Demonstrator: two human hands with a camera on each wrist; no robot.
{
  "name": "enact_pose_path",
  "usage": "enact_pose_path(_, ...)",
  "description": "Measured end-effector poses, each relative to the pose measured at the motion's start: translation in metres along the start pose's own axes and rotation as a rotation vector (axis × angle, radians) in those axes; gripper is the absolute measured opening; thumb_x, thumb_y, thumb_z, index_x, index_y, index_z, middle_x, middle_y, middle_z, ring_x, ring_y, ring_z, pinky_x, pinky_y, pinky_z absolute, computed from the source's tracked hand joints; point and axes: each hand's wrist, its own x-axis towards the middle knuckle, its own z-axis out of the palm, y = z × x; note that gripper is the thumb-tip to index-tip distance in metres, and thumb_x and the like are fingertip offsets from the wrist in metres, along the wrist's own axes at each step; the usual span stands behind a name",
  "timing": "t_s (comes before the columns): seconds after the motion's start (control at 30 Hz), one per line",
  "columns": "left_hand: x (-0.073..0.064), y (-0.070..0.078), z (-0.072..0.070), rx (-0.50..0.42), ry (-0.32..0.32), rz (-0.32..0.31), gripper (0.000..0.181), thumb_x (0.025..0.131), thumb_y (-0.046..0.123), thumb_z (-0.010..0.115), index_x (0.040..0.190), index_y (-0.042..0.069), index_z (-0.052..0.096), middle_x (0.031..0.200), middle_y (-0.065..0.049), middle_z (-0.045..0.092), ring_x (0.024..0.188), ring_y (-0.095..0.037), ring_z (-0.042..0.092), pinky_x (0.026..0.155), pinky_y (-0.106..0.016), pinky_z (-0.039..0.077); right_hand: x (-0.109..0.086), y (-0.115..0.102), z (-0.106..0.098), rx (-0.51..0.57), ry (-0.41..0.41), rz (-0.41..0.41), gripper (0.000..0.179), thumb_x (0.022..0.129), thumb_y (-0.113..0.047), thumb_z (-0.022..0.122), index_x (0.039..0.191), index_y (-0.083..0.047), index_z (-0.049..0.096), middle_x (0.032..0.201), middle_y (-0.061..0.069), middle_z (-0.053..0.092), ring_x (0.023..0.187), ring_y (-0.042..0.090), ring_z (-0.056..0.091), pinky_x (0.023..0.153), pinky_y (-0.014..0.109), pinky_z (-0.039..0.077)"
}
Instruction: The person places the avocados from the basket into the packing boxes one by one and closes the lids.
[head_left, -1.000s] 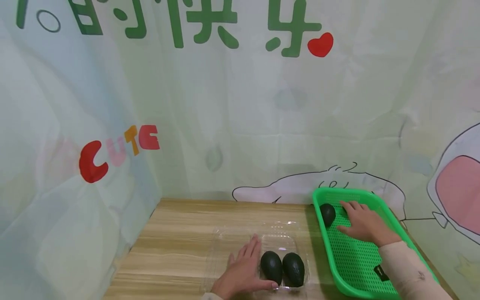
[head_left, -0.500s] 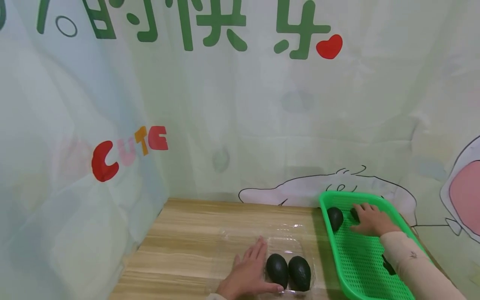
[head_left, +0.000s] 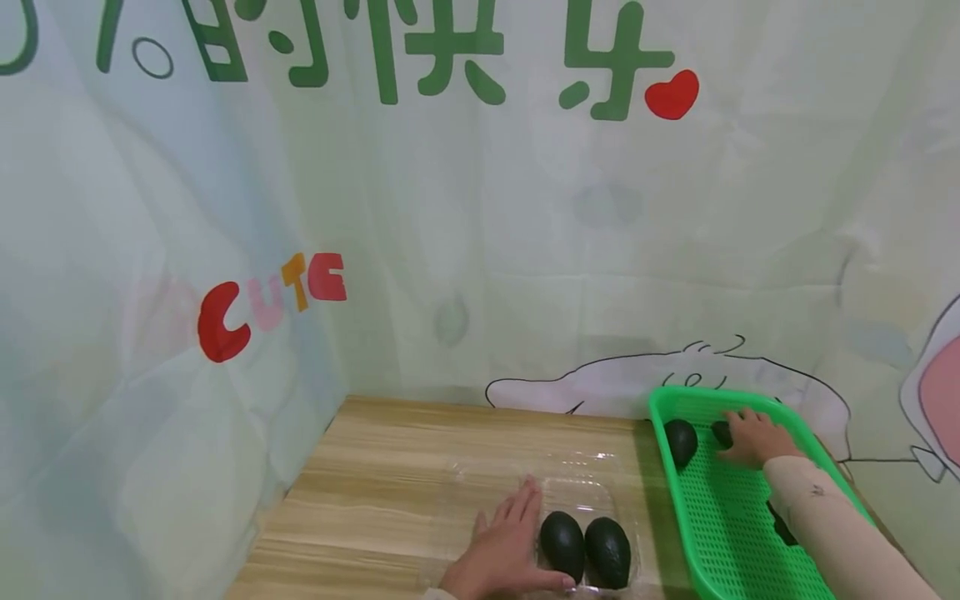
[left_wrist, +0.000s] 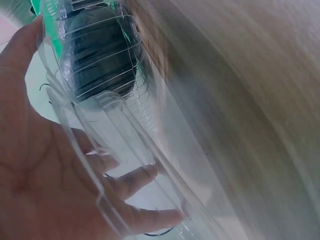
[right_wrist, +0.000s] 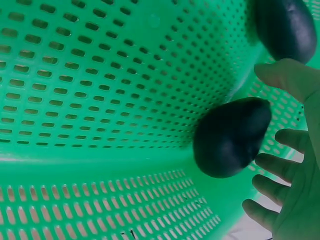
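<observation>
My left hand (head_left: 504, 546) lies on a clear plastic clamshell box (head_left: 577, 493), fingers extended. Beside it, two dark avocados (head_left: 562, 547) sit side by side in the box's right half. In the left wrist view, the fingers (left_wrist: 135, 181) show along the box's plastic edge, near a dark avocado (left_wrist: 100, 52). Inside a green basket, my right hand (head_left: 756, 437) reaches over a dark avocado (head_left: 722, 433) at the far end. The right wrist view has that avocado (right_wrist: 232, 137) in front of spread fingers, apparently ungripped. Another avocado (head_left: 681, 443) rests by the basket's left wall.
The green perforated basket (head_left: 678, 517) stands at the right end of the wooden table (head_left: 375, 475). A printed cloth backdrop (head_left: 465, 233) hangs behind and to the left. A dark object (head_left: 780, 525) shows beside the right sleeve.
My right hand has moved forward over the far avocado, which has come into view beside its fingers. The left hand stays on the box. The head view has shifted slightly left.
</observation>
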Motion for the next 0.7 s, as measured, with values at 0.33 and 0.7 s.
enact_pose_path(0.33, 0.0, 0.0, 0.001, 0.024, 0.004, -0.002, 0.129, 0.069, 0.083, 0.07, 0.163, 0.011, 0.019, 0.172, -0.004, 0.012, 0.151, -0.035, 0.03, 0.107, -0.076, 0.029, 0.006, 0.009, 0.013, 0.01, -0.011, 0.062, 0.078, 0.083, -0.025, 0.081, 0.134, 0.02, 0.042, 0.126, 0.048, 0.042, 0.113, 0.067, 0.045, 0.083, 0.071, 0.046)
enact_pose_path(0.7, 0.002, -0.001, 0.003, 0.012, -0.009, -0.015, 0.13, 0.068, 0.086, 0.068, 0.163, 0.013, 0.019, 0.172, -0.003, 0.011, 0.151, -0.035, 0.029, 0.107, -0.077, 0.028, 0.002, 0.017, 0.038, 0.095, -0.007, 0.08, 0.07, 0.087, -0.015, 0.077, 0.131, 0.023, 0.038, 0.121, 0.052, 0.041, 0.109, 0.068, 0.046, 0.083, 0.07, 0.047)
